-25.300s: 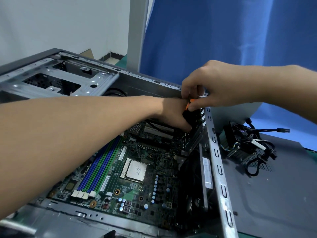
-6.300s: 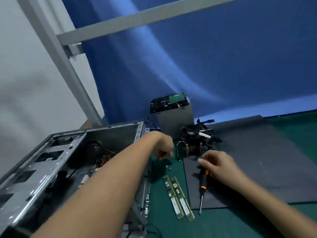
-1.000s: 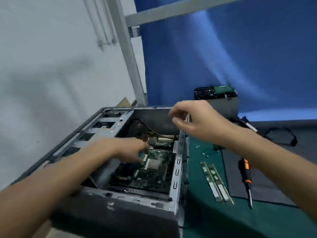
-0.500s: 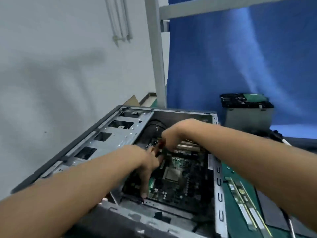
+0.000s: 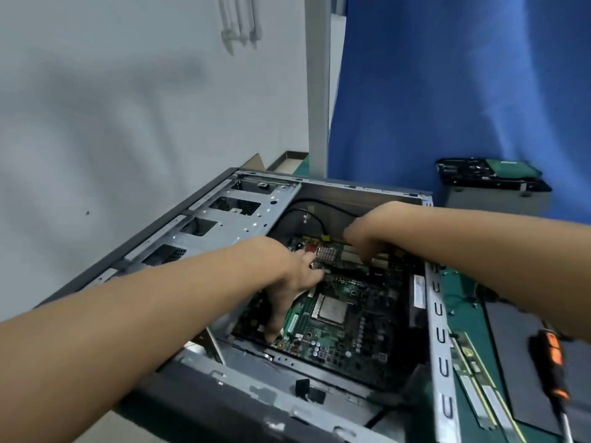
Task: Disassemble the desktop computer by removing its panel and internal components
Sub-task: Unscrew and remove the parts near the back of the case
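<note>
The open computer case [image 5: 439, 330] lies on its side with the green motherboard [image 5: 345, 340] inside and the bare CPU [image 5: 331, 310] at its middle. My left hand [image 5: 287, 282] reaches in from the left. Its fingers run down to the board's left edge and its thumb sits by the small heatsink [image 5: 329, 252]. My right hand [image 5: 367, 235] comes in from the right, with its fingers curled down onto the board's far part by the white slots. The fingertips of both hands are hidden.
The case's drive cage [image 5: 224, 219] fills its left side. On the green mat right of the case lie two memory sticks [image 5: 479, 391], a black and orange screwdriver [image 5: 551, 362] and the grey side panel [image 5: 518, 362]. A hard drive [image 5: 492, 177] sits behind on a metal box.
Both hands have gone down into the case onto the motherboard. My right hand has dropped from the case's rim. The view has come closer and lower.
</note>
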